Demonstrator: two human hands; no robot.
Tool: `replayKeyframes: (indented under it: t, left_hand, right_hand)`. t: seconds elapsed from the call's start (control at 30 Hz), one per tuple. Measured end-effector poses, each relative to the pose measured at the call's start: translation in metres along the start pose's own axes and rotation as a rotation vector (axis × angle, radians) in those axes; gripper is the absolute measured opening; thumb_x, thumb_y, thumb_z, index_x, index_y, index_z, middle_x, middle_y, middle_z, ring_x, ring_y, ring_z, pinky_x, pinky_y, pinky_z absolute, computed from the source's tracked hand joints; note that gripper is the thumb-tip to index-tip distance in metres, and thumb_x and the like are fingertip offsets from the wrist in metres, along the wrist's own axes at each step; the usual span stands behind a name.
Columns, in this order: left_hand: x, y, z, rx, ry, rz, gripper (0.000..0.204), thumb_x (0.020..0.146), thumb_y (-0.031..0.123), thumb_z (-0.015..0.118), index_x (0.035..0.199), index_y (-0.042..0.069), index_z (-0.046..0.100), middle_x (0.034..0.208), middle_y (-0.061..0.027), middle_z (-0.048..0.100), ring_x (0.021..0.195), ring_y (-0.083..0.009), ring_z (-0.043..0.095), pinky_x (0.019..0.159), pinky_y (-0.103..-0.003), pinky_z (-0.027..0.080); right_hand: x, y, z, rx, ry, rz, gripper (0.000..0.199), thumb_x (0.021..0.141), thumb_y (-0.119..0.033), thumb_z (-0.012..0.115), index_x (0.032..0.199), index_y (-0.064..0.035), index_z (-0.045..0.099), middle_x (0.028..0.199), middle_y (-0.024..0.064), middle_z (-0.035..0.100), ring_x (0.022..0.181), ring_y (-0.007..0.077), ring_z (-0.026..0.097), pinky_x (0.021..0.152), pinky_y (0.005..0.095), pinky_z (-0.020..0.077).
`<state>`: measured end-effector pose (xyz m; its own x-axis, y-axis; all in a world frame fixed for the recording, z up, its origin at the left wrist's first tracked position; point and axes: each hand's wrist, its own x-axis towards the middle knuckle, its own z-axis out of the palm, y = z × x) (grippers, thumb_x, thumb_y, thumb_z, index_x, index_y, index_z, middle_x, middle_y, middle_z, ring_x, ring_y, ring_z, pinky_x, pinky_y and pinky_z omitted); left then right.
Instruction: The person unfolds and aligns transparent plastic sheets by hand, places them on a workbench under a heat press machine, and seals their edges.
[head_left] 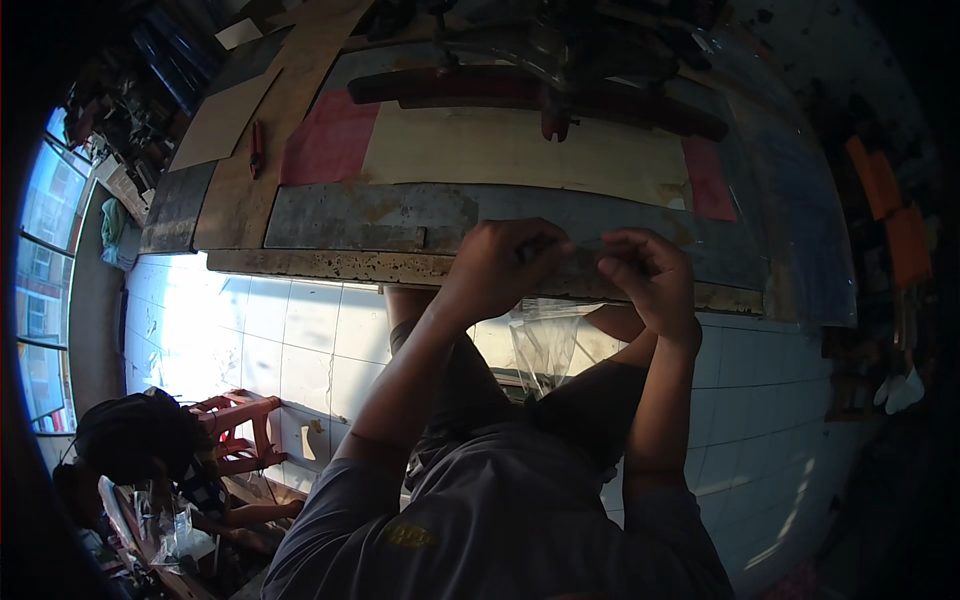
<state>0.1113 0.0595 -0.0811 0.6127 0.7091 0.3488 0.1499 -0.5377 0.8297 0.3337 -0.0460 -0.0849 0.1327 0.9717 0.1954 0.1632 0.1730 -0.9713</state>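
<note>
My left hand (505,262) is raised at the front edge of the workbench, its fingers curled and the thumb pressed toward the fingertips. Facing it, a short gap away, my right hand (652,275) has its thumb and fingers bent together in a pinch. What lies in either pinch is too thin or too dark to make out. Below the hands, a clear plastic sheet or bag (545,345) hangs over my lap; I cannot tell whether it reaches up to my fingers. Beyond the hands, a long cream strip (520,150) with pink ends lies on the grey bench top (350,210).
A dark red press bar (620,105) spans the bench above the strip. At left lie a red-handled tool (257,150) and a cardboard sheet (225,120). A person (150,440) is low at left beside a pink stool (240,430). Orange pieces (905,240) hang at right.
</note>
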Motion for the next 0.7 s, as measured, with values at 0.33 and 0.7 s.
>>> replayKeyframes:
  t: [0.33, 0.7]
  left_hand:
    - [0.001, 0.015, -0.003, -0.144, 0.019, -0.281, 0.018, 0.097, 0.017, 0.072, 0.103, 0.0, 0.075, 0.076, -0.0111, 0.076, 0.07, -0.0162, 0.076, 0.063, -0.03, 0.056]
    - [0.0, 0.016, -0.004, -0.083, -0.016, -0.226, 0.019, 0.095, 0.021, 0.074, 0.102, 0.002, 0.076, 0.081, -0.0114, 0.077, 0.069, -0.0201, 0.076, 0.066, -0.033, 0.058]
  right_hand:
    - [0.0, -0.008, 0.003, -0.045, -0.002, 0.018, 0.047, 0.092, -0.001, 0.079, 0.136, -0.004, 0.065, 0.096, 0.0019, 0.073, 0.087, 0.004, 0.066, 0.077, 0.0207, 0.0516]
    - [0.001, -0.01, 0.008, -0.094, 0.054, 0.004, 0.029, 0.093, -0.003, 0.078, 0.121, -0.0039, 0.073, 0.097, 0.0017, 0.074, 0.087, 0.0058, 0.067, 0.076, 0.0227, 0.0518]
